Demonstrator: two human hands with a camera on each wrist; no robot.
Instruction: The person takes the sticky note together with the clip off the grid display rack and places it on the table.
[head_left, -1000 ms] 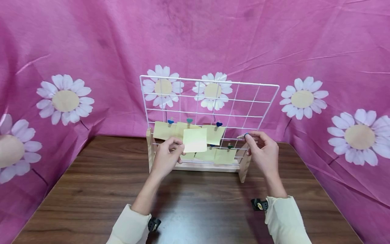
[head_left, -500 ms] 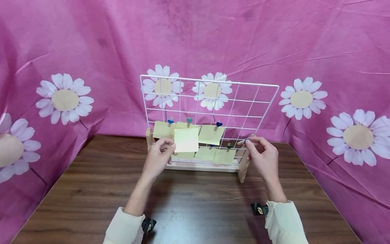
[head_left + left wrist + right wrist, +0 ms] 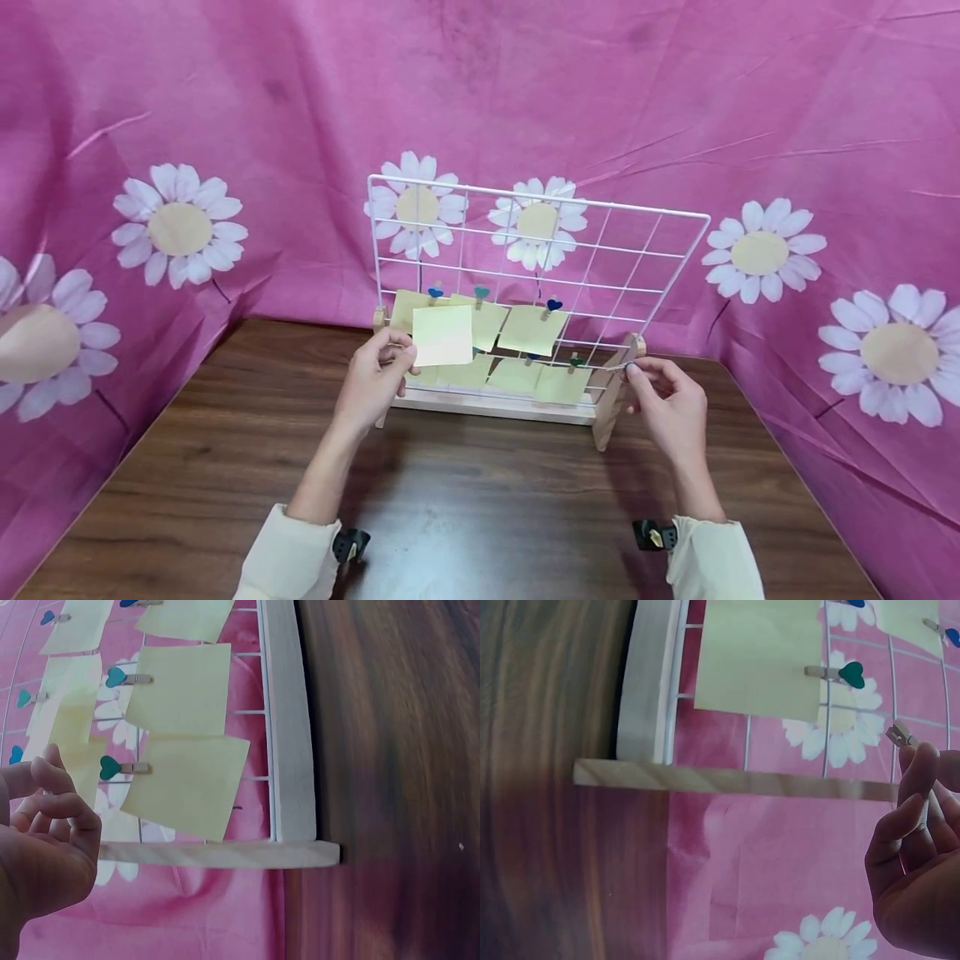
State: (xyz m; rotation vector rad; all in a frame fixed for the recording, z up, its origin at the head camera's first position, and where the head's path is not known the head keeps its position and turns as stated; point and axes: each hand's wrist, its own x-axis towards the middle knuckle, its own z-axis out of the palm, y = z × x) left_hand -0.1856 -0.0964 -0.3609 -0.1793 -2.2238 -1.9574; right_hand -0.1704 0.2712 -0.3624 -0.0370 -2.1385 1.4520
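My left hand (image 3: 372,379) pinches a pale yellow sticky note (image 3: 442,335) by its left edge, in front of the white wire grid (image 3: 633,208). At the grid's right side, my right hand (image 3: 675,408) pinches a small wooden clothespin (image 3: 900,733) between thumb and fingers. Its tip points at the grid; whether it touches the wire I cannot tell. Two rows of yellow notes hang on the grid's lower half, held by clothespins with heart tops, such as a dark blue heart (image 3: 554,305) and a green heart (image 3: 851,675). The held note covers part of the hanging ones.
A wooden stand (image 3: 487,406) holds the grid upright on the brown wooden table (image 3: 480,492). Its right leg (image 3: 609,417) is beside my right hand. A pink cloth (image 3: 300,167) with white daisies hangs behind and along both sides.
My left hand has moved left with the note, away from the upper right hanging note. My right hand has lowered slightly with the clothespin. The head view has shifted a little.
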